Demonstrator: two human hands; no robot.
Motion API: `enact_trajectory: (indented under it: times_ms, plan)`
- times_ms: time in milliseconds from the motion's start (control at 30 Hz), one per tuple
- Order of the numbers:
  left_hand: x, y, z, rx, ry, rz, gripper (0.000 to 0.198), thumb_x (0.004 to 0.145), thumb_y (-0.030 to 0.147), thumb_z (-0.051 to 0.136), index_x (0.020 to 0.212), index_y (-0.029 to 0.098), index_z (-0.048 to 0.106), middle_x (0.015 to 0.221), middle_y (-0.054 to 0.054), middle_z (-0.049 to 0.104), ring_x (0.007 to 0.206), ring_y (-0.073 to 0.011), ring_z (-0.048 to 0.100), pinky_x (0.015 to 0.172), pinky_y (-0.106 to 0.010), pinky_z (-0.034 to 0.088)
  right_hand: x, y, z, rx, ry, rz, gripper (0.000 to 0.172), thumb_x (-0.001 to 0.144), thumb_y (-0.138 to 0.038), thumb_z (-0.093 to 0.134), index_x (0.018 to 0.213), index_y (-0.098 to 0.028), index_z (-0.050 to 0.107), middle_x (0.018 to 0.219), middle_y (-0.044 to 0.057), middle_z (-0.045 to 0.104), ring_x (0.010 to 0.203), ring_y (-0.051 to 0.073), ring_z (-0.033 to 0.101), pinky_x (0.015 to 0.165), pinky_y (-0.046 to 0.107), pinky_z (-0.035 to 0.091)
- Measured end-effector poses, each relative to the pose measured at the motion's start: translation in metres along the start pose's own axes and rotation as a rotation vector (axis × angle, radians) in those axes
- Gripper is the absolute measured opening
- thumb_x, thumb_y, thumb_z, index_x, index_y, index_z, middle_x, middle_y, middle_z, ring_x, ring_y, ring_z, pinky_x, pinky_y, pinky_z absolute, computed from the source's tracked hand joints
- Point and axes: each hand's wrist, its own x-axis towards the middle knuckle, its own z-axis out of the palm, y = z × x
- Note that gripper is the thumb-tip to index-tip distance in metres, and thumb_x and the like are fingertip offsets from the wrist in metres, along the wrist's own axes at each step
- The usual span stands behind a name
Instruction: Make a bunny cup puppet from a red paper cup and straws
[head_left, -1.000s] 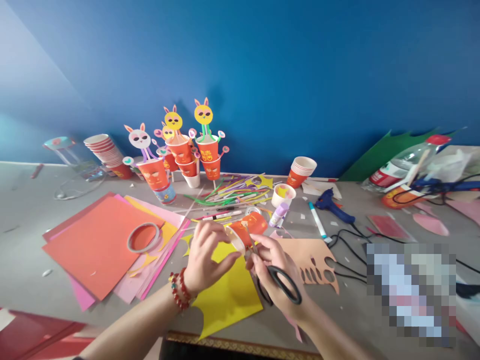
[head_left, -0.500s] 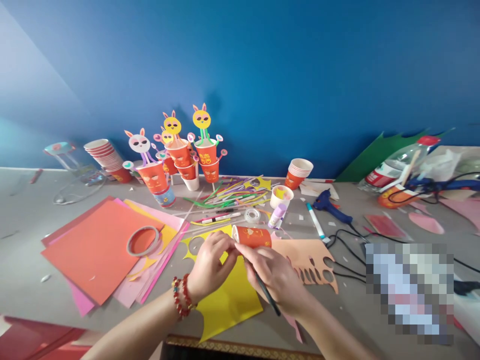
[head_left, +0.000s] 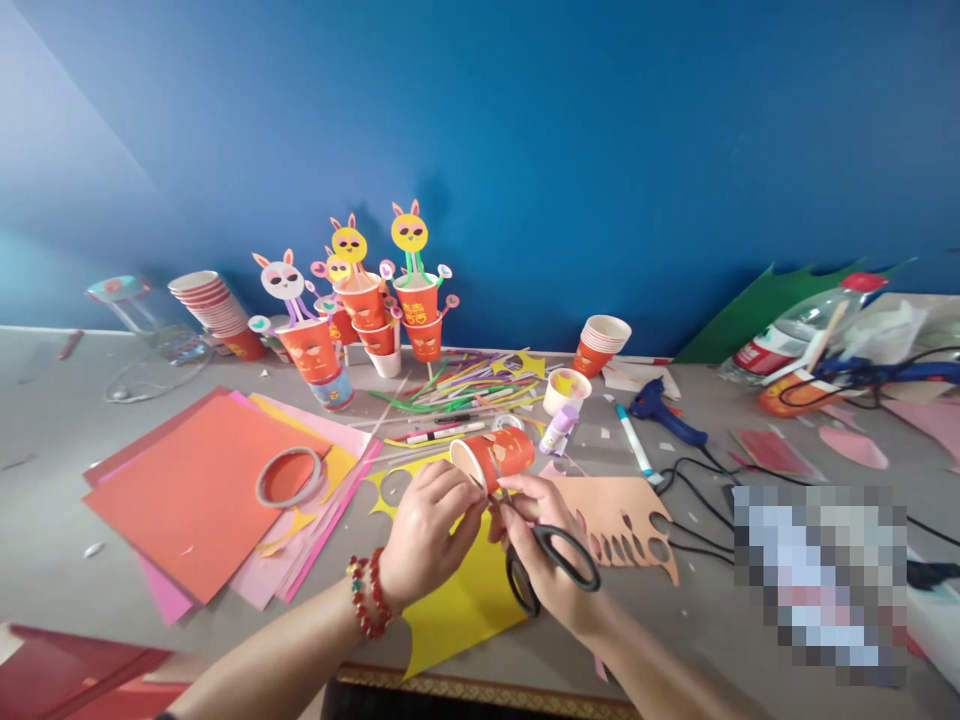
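Observation:
An orange-red paper cup point(head_left: 504, 455) lies tilted on its side in front of me, its white-rimmed mouth facing left. My left hand point(head_left: 435, 525) is closed on the cup's lower rim, fingers pinched together. A pair of black-handled scissors point(head_left: 589, 575) is in my right hand point(head_left: 551, 560), with the two handle loops spread apart. The blades point at the cup's rim, and their tips are partly hidden by my fingers. Beneath both hands a cut yellow sheet point(head_left: 457, 620) lies on the table.
Several rabbit-topped cup figures point(head_left: 311, 350) stand at the back left, near a cup stack point(head_left: 217, 310). Coloured paper sheets point(head_left: 195, 490) with a tape roll point(head_left: 262, 480) lie left. Pipe cleaners point(head_left: 450, 390) are strewn mid-table. A blue glue gun point(head_left: 667, 415) and black cables lie right.
The scissors have turned in my right hand, and their handle loops now show spread apart. The cup has tilted and shifted slightly left, its mouth turned more toward me.

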Motion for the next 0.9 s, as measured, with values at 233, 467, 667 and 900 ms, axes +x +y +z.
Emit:
enact_trajectory:
  times_ms: [233, 467, 667, 900]
  plan:
    - [-0.004, -0.002, 0.003, 0.072, 0.031, 0.052, 0.013, 0.093, 0.009, 0.052, 0.091, 0.02, 0.059, 0.083, -0.006, 0.066, 0.079, -0.0203, 0.053, 0.075, -0.035, 0.042, -0.001, -0.008, 0.013, 0.171, 0.176, 0.104, 0.009, 0.102, -0.033, 0.051, 0.104, -0.024, 0.049, 0.07, -0.002, 0.07, 0.061, 0.015, 0.07, 0.06, 0.024, 0.056]
    - [0.001, -0.001, 0.005, 0.001, 0.069, -0.011, 0.014, 0.093, 0.011, 0.052, 0.084, 0.021, 0.056, 0.078, -0.004, 0.064, 0.076, -0.0198, 0.054, 0.074, -0.034, 0.042, 0.0, -0.011, 0.014, 0.129, 0.205, 0.119, 0.011, 0.103, -0.034, 0.049, 0.097, -0.024, 0.047, 0.068, -0.002, 0.07, 0.058, 0.015, 0.068, 0.061, 0.025, 0.056]
    - [0.003, -0.002, 0.006, -0.165, 0.104, -0.149, 0.016, 0.094, 0.017, 0.053, 0.079, 0.02, 0.055, 0.074, -0.002, 0.06, 0.071, -0.0179, 0.055, 0.07, -0.031, 0.043, 0.001, -0.004, 0.009, -0.014, 0.081, 0.077, 0.008, 0.102, -0.031, 0.047, 0.102, -0.024, 0.05, 0.073, 0.0, 0.067, 0.063, 0.016, 0.068, 0.059, 0.025, 0.052]
    - [-0.004, -0.011, 0.015, -0.571, 0.14, -0.477, 0.02, 0.094, 0.033, 0.061, 0.08, 0.018, 0.062, 0.078, -0.003, 0.064, 0.075, -0.0175, 0.059, 0.074, -0.029, 0.047, 0.0, -0.006, 0.002, 0.124, 0.065, 0.09, 0.014, 0.104, -0.036, 0.045, 0.102, -0.023, 0.05, 0.076, 0.002, 0.071, 0.066, 0.016, 0.067, 0.063, 0.026, 0.053]
